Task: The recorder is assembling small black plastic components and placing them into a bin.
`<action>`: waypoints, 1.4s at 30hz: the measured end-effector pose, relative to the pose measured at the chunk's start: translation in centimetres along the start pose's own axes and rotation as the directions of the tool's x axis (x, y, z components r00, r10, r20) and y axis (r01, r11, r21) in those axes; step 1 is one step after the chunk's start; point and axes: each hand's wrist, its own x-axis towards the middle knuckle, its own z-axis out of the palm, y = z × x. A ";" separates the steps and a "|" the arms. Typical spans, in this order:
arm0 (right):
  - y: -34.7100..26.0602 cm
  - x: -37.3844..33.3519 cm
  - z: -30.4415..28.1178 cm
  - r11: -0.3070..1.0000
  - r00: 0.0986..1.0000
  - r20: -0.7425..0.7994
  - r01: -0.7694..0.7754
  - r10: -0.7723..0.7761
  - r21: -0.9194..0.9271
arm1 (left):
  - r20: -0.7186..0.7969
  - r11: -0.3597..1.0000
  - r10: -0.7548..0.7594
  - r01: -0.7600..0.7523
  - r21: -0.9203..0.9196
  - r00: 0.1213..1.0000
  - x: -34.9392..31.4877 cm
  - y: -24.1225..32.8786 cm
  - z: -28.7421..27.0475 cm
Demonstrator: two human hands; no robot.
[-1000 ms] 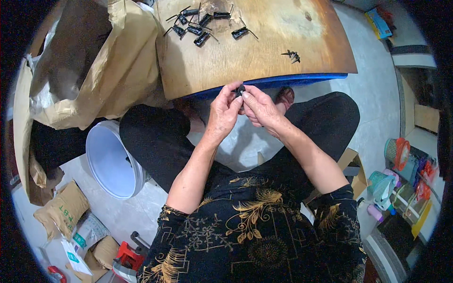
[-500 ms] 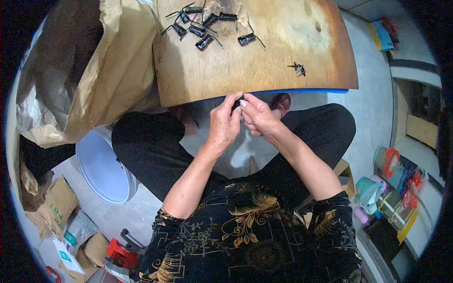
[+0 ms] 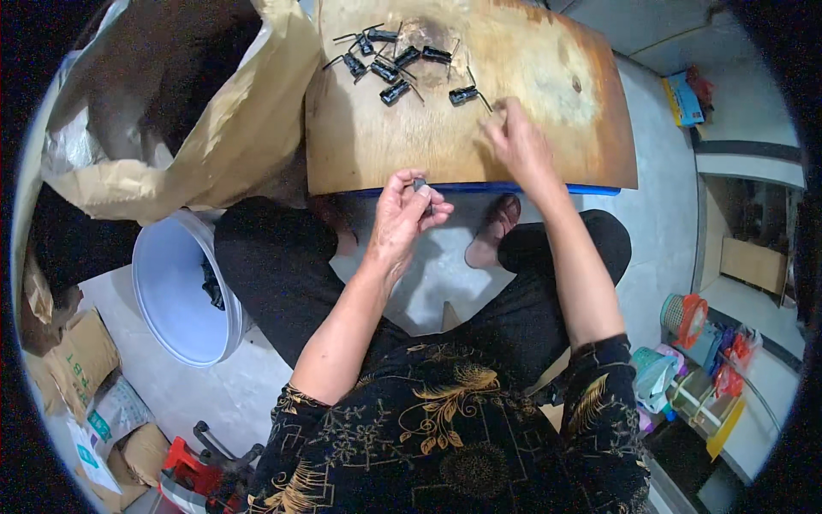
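Low over my lap, just off the table's near edge, my left hand [image 3: 399, 214] pinches a small black plastic part [image 3: 419, 183] between thumb and fingers. Most of that part is hidden by the fingers. Over the right half of the wooden tabletop [image 3: 368, 154] is my right hand [image 3: 524, 152], its fingers bent and smeared by motion, so whether they hold anything is unclear. Several black plastic pieces with thin protruding prongs lie at the far left of the board; the nearest to my right hand is a single black pronged piece [image 3: 463, 95].
A large brown paper sack [image 3: 248, 111] stands open against the table's left side. Below it on the floor is a white bucket [image 3: 163, 317] with black pieces inside. A red tool-like object [image 3: 184, 471] and cardboard packages [image 3: 81, 355] lie lower left; baskets and bags [image 3: 685, 343] are at right.
My right hand has left the left hand and moved forward and right over the table, where the small dark pointed pieces were visible. My left hand keeps the black part. The view has shifted slightly.
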 end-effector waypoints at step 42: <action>-0.9 -10.6 0.8 0.822 0.948 0.285 -0.045 -0.145 0.568 | 0.218 0.834 0.086 -0.190 0.517 0.972 0.5 -2.6 -0.3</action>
